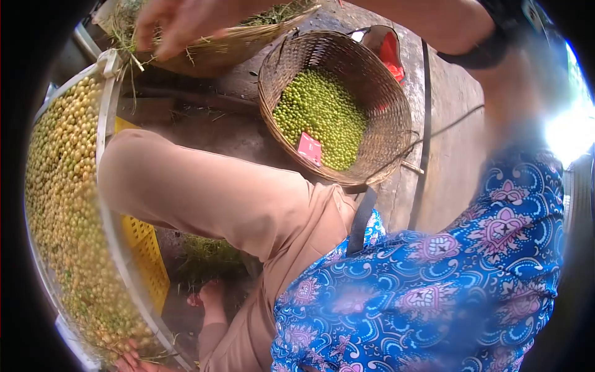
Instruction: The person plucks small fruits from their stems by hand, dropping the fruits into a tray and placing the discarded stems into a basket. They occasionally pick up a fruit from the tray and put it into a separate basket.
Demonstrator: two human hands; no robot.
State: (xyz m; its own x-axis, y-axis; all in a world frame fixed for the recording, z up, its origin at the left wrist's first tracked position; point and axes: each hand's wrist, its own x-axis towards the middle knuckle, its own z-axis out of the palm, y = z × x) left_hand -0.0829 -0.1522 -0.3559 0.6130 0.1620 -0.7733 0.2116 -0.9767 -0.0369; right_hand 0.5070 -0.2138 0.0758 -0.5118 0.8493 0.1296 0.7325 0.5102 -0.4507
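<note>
My right hand (176, 28) reaches in at the top, blurred, its fingers apart over a basket (229, 53) of thin green stems and twigs. Nothing shows clearly between those fingers. Below it, a few stems hang over the corner of a pale-framed tray (106, 118). Small round yellow-green fruits (62, 180) fill this tray along the left side. At the tray's lower end, my left hand (131, 359) lies by the fruits with its fingers spread, partly cut off by the image edge. A few thin stems lie beside it.
A round woven basket (378, 118) holds small green fruits (322, 111) and a red packet (310, 149). Behind it sits a bag (384, 53) with something red inside. My knee touches the tray's side. A yellow perforated crate (145, 248) stands under the tray.
</note>
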